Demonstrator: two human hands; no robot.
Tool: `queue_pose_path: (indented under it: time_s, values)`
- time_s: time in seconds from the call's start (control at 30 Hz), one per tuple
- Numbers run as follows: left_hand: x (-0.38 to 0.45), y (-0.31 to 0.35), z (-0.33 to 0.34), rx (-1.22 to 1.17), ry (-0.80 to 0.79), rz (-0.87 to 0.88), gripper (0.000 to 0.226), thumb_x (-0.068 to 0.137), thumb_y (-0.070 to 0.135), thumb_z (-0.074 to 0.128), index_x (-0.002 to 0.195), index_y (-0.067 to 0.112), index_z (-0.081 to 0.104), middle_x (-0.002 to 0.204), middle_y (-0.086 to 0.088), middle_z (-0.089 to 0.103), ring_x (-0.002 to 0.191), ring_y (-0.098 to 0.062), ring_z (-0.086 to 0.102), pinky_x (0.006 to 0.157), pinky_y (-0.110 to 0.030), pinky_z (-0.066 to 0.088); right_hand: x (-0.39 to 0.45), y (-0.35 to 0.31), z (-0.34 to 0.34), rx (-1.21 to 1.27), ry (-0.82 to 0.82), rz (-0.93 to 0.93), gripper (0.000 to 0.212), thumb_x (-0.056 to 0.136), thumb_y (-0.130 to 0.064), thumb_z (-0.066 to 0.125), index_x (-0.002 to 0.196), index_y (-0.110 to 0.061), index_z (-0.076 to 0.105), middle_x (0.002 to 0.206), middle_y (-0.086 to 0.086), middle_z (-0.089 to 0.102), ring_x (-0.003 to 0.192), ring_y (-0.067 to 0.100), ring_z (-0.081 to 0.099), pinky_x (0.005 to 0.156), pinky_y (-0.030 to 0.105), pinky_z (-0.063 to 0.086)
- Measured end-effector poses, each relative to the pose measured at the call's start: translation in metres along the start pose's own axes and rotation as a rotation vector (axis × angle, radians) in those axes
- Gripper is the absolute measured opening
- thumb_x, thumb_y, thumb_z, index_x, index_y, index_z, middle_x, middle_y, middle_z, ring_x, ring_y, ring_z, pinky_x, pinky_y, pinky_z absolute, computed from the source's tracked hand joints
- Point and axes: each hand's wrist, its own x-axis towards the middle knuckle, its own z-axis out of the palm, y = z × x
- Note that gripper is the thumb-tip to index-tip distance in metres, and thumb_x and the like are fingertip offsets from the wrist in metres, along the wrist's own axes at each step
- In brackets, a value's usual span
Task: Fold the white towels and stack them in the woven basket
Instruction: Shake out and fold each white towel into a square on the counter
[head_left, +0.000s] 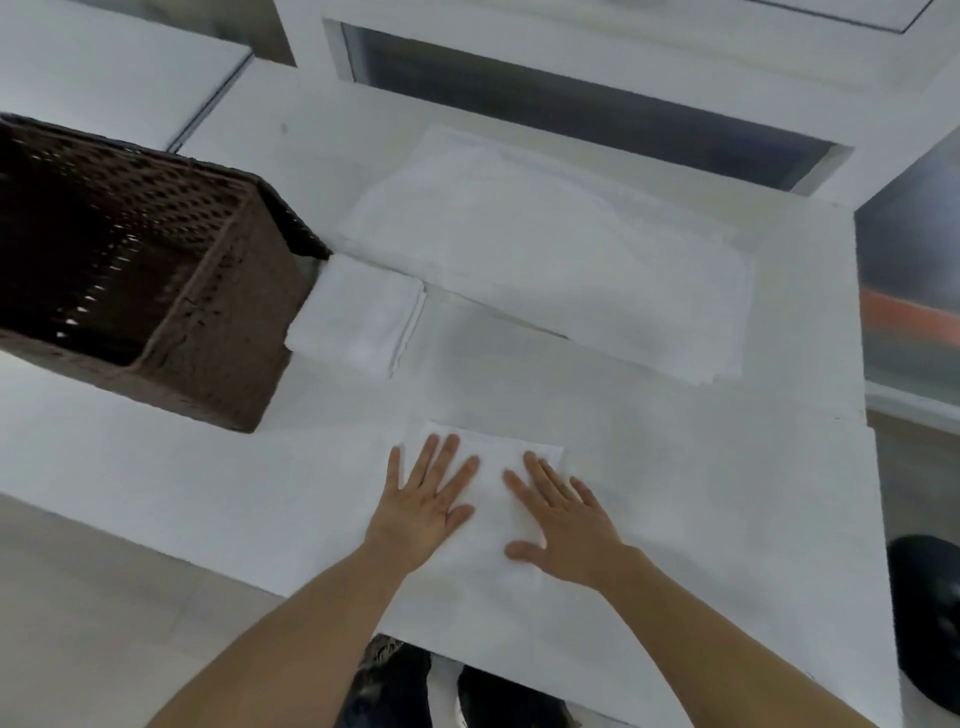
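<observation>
**Both palms flat on a folded towel**

Head view: your left hand (423, 501) and right hand (558, 525) lie flat, fingers straight and spread, pressing the small folded towel (491, 499) against the table (727, 493); neither hand grips anything; the towel sits directly under your fingers, its far edge just past your fingertips.

What could go wrong, as I judge it: lift this towel by one edge and the layers may slide apart, since nothing pins the fold once your palms leave; white cloth on a white top also hides the edges, so you could catch only the upper layer.

Beyond your left fingertips a second folded towel (358, 319) rests touching the basket (208, 332); farther off, beyond your right fingertips, lies a larger pile of towels (545, 260), apparently unfolded.

The basket stands up and left of your left hand; its dark interior shows no towel that I can make out.
</observation>
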Motion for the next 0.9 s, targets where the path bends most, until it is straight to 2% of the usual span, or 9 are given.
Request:
queue_pose_path:
  time_s: [0.2, 0.37, 0.47, 0.53, 0.6, 0.67, 0.8, 0.9]
  values:
    - [-0.024, -0.070, -0.002, 0.038, -0.028, -0.049, 0.067, 0.103, 0.061, 0.009, 0.162, 0.031, -0.002, 0.170, -0.007, -0.010, 0.157, -0.029, -0.006, 0.122, -0.063, 0.005, 0.044, -0.071, -0.006, -0.018, 0.019, 0.009, 0.092, 0.092, -0.082, 0.033, 0.158, -0.046, -0.021, 0.163, -0.011, -0.038, 0.154, 0.010, -0.027, 0.128, 0.045, -0.003]
    - [-0.035, -0.130, -0.014, 0.073, -0.073, -0.055, 0.061, 0.103, 0.036, 0.017, 0.157, 0.011, 0.034, 0.166, -0.017, 0.024, 0.153, -0.033, 0.024, 0.121, -0.058, 0.024, 0.090, -0.132, -0.018, -0.026, 0.042, 0.035, 0.091, 0.092, -0.083, 0.028, 0.159, -0.044, -0.020, 0.164, -0.009, -0.037, 0.154, 0.010, -0.027, 0.127, 0.049, -0.006]
    - [-0.048, -0.159, -0.017, -0.001, -0.069, -0.090, 0.063, 0.101, 0.037, 0.021, 0.146, 0.005, 0.051, 0.160, -0.017, 0.037, 0.144, -0.032, 0.043, 0.115, -0.048, 0.041, 0.118, -0.160, -0.025, -0.029, 0.052, 0.040, 0.092, 0.092, -0.083, 0.029, 0.159, -0.042, -0.020, 0.164, -0.008, -0.036, 0.155, 0.012, -0.024, 0.128, 0.052, -0.001]
    - [-0.057, -0.172, -0.022, -0.040, -0.041, -0.151, 0.068, 0.102, 0.042, 0.016, 0.151, 0.004, 0.044, 0.163, -0.017, 0.030, 0.147, -0.030, 0.038, 0.117, -0.045, 0.038, 0.132, -0.176, -0.028, -0.029, 0.039, 0.043, 0.093, 0.092, -0.082, 0.029, 0.159, -0.041, -0.021, 0.164, -0.007, -0.037, 0.155, 0.013, -0.024, 0.128, 0.052, 0.000]
    - [-0.061, -0.182, -0.023, -0.063, -0.065, -0.166, 0.070, 0.102, 0.047, 0.003, 0.160, 0.008, 0.015, 0.169, -0.012, 0.001, 0.157, -0.025, 0.009, 0.126, -0.042, 0.017, 0.140, -0.190, -0.029, -0.023, 0.032, 0.050, 0.094, 0.092, -0.082, 0.030, 0.159, -0.041, -0.021, 0.164, -0.007, -0.037, 0.156, 0.013, -0.024, 0.128, 0.052, 0.001]
    - [-0.062, -0.189, -0.026, -0.110, -0.108, -0.191, 0.071, 0.100, 0.049, 0.002, 0.161, 0.011, -0.002, 0.168, -0.007, -0.016, 0.157, -0.022, -0.009, 0.128, -0.039, 0.003, 0.143, -0.199, -0.030, -0.018, 0.040, 0.060, 0.094, 0.092, -0.082, 0.031, 0.159, -0.041, -0.021, 0.164, -0.007, -0.037, 0.156, 0.013, -0.023, 0.128, 0.052, 0.003]
    - [-0.061, -0.193, -0.028, -0.075, -0.130, -0.169, 0.068, 0.106, 0.047, 0.013, 0.161, 0.011, -0.004, 0.169, -0.007, -0.018, 0.156, -0.022, -0.012, 0.128, -0.039, 0.003, 0.143, -0.203, -0.035, 0.012, 0.020, 0.068, 0.093, 0.093, -0.080, 0.035, 0.161, -0.041, -0.016, 0.167, -0.007, -0.033, 0.156, 0.012, -0.020, 0.127, 0.050, 0.005]
    - [-0.060, -0.194, -0.032, -0.099, -0.142, -0.177, 0.066, 0.109, 0.044, 0.023, 0.162, 0.011, 0.001, 0.169, -0.009, -0.015, 0.157, -0.023, -0.009, 0.128, -0.041, 0.007, 0.136, -0.201, -0.046, 0.050, 0.040, 0.028, 0.081, 0.099, -0.068, 0.038, 0.164, -0.034, 0.004, 0.172, -0.003, -0.015, 0.159, 0.014, -0.006, 0.126, 0.046, 0.015]
